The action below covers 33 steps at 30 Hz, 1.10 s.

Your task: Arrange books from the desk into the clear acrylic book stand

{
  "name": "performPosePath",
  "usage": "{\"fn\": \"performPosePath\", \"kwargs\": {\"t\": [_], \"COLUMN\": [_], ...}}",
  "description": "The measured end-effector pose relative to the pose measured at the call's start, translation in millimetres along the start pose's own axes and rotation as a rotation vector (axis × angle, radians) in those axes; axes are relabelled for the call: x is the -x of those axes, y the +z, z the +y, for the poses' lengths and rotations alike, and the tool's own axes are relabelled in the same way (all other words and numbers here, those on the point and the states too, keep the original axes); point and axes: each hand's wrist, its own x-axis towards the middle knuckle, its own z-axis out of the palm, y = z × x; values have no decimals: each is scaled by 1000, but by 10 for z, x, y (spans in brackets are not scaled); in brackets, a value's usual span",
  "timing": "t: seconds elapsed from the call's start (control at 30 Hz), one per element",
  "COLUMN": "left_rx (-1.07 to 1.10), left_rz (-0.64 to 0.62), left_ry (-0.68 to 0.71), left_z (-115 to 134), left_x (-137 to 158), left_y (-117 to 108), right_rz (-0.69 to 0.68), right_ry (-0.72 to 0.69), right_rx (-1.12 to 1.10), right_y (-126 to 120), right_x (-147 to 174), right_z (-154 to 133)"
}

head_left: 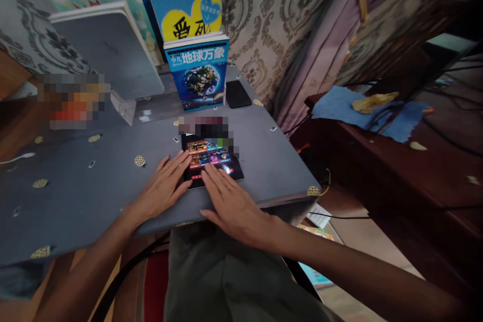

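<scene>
A dark, glossy booklet or card sheet (pixel 211 163) with rows of small colourful pictures lies on the grey patterned tablecloth (pixel 113 181), close to the table's front edge. Its upper part is blurred out by pixelation. My left hand (pixel 166 181) rests flat at its left side, fingertips touching the left edge. On its lower right part lies my right hand (pixel 230 201), fingers stretched out and the thumb apart. Neither hand grips anything. Whether the item has one sheet or several pages, I cannot tell.
Several books stand at the back, the blue globe book (pixel 202 78) in front. Beside it lies a black phone-like slab (pixel 238 94). A grey upright panel (pixel 113 50) stands to the left. On the right, a dark red wooden surface (pixel 362 156) carries a blue cloth (pixel 339 110) and cables.
</scene>
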Motion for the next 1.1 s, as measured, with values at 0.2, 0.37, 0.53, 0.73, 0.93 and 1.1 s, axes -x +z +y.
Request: {"fn": "performPosePath", "kwargs": {"t": [0.2, 0.37, 0.53, 0.73, 0.93, 1.1], "left_rx": [-26, -90, -170, -164, 305, 622], "left_rz": [0, -20, 27, 244, 417, 636], "left_ry": [-20, 57, 126, 178, 148, -169], "left_z": [31, 197, 597, 820, 837, 787], "left_x": [-5, 166, 510, 683, 420, -77], "left_y": [6, 0, 136, 12, -551, -525], "right_rz": [48, 151, 359, 359, 368, 565], "right_ry": [46, 5, -24, -126, -89, 156], "right_rx": [133, 87, 7, -195, -378, -407], "right_y": [-192, -216, -171, -438, -1111, -1211], "right_x": [383, 635, 937, 1039, 629, 68], "right_z": [485, 490, 367, 257, 204, 344]}}
